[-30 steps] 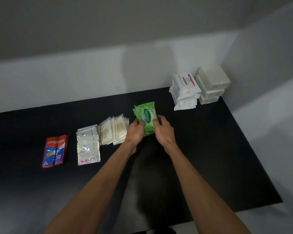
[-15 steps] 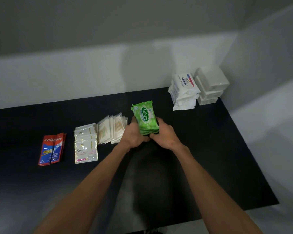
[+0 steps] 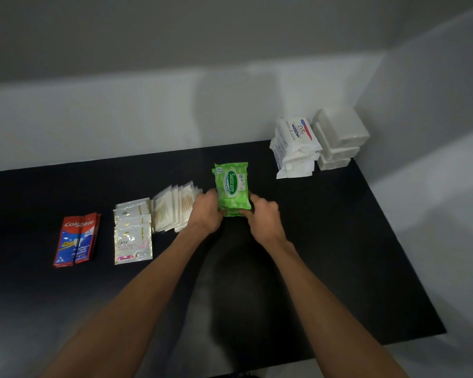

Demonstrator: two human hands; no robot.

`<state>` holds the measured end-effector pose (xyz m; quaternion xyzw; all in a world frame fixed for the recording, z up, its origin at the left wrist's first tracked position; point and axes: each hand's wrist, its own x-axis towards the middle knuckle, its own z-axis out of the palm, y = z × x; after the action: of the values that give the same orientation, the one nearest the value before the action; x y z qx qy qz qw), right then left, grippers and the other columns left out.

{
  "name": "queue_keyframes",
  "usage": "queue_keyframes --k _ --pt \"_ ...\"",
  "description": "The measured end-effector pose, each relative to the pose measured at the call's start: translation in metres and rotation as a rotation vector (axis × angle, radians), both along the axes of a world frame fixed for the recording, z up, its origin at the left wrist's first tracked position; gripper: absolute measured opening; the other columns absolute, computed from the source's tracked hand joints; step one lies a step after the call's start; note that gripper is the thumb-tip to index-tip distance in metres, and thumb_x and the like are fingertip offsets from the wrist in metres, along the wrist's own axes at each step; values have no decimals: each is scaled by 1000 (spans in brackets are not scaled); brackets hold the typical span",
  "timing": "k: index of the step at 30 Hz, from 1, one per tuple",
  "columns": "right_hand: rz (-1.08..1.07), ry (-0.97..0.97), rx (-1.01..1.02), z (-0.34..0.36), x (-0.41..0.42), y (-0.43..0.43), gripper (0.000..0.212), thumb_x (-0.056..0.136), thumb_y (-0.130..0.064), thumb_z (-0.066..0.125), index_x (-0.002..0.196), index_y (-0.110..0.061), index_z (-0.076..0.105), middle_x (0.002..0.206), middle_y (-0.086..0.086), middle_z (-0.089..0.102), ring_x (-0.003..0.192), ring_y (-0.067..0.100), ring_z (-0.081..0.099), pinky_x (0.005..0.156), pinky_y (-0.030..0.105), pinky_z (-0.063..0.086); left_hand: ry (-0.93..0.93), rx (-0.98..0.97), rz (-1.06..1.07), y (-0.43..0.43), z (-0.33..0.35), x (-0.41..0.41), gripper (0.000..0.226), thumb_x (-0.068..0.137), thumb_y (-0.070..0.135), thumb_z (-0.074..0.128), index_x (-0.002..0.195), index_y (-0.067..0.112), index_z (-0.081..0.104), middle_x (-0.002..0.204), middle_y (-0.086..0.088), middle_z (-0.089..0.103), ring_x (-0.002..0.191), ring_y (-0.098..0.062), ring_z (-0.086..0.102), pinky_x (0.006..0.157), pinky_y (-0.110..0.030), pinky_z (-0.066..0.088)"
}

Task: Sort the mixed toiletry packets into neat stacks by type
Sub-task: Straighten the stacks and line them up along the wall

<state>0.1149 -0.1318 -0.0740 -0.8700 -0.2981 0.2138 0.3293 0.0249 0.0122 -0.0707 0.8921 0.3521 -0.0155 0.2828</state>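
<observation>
Clasping the green wipes stack (image 3: 232, 186), left hand (image 3: 206, 214) overlaps swab packets (image 3: 170, 208) — right hand (image 3: 262, 216) grips opposite.

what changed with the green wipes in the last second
The left hand and right hand slid back off the top of the green wipes stack to grip its near end, uncovering more of the top pack. The stack itself, the toothpaste sachets and Dove sachets stayed put.

green Sanicare packs (image 3: 231, 184): near end buried under the curled fingers of left hand (image 3: 206, 214) and right hand (image 3: 262, 218), count unreadable | cotton-bud packets (image 3: 172, 207), 9 o'clock of left hand: corner hidden behind it | Colgate sachets (image 3: 77, 238), further toward 9 o'clock: small print illegible | white boxes (image 3: 339, 137), 1 o'clock: contents unclear | forearms (image 3: 148, 296): cut off at 6 o'clock edge
</observation>
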Motion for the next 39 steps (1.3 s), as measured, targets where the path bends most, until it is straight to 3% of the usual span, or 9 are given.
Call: queue_keyframes --k 4,10,14,17,20,24,28,32,39 --pt "-17 -27 28 -2 -2 1 61 98 -20 77 154 -18 53 127 9 73 117 24 70 104 40 57 -15 -17 -2 2 1 0 43 90 13 81 127 3 60 121 -19 69 112 -36 68 88 -32 52" --pt "-99 243 166 2 -8 -8 69 93 -17 73 157 -21 46 129 -3 71 114 9 66 85 4 45 -164 -351 65 1 0 -7 62 77 33 90 132 20 62 115 7 76 109 -13 71 97 -35 58" --pt "-267 497 315 3 -19 -12 51 104 -38 53 154 -29 53 137 -9 63 125 10 58 101 30 45 -314 -722 212 -6 9 -10 51 92 32 78 139 20 62 121 7 76 113 -10 71 108 -40 54" --pt "-290 480 341 7 -24 -8 48 111 -51 43 153 -30 54 126 -16 62 120 5 56 103 27 41 -375 -887 313 -7 9 -8 42 101 48 60 134 23 67 120 7 78 115 -12 73 110 -41 51" --pt "-272 389 295 5 -26 -2 47 112 -48 43 153 -27 53 122 -15 65 120 8 60 105 28 44 -395 -816 371 -7 4 -3 31 108 37 55 128 18 70 115 4 79 109 -14 75 106 -43 56" --pt "-294 334 245 5 -16 3 47 112 -45 45 154 -26 53 136 -3 69 130 16 61 109 31 45 -414 -801 390 -7 -3 6 28 106 27 60 128 14 71 114 2 80 106 -14 76 103 -43 58" --pt "-303 339 238 6 1 6 48 113 -44 44 156 -25 50 142 0 66 133 19 59 101 25 40 -415 -797 378 -6 -7 20 28 103 32 62 126 19 73 112 5 80 106 -14 76 103 -44 58" --pt "-318 348 213 4 20 11 52 113 -47 41 158 -24 48 148 4 62 139 25 55 106 32 41 -390 -769 377 -3 -8 39 30 95 41 63 117 27 76 108 8 81 103 -14 77 103 -45 58" --pt "-347 355 259 4 50 25 46 114 -42 38 151 -22 56 131 1 68 119 17 61 95 29 42 -373 -786 374 9 -8 78 34 92 42 63 117 26 78 108 6 81 103 -15 77 103 -45 58"
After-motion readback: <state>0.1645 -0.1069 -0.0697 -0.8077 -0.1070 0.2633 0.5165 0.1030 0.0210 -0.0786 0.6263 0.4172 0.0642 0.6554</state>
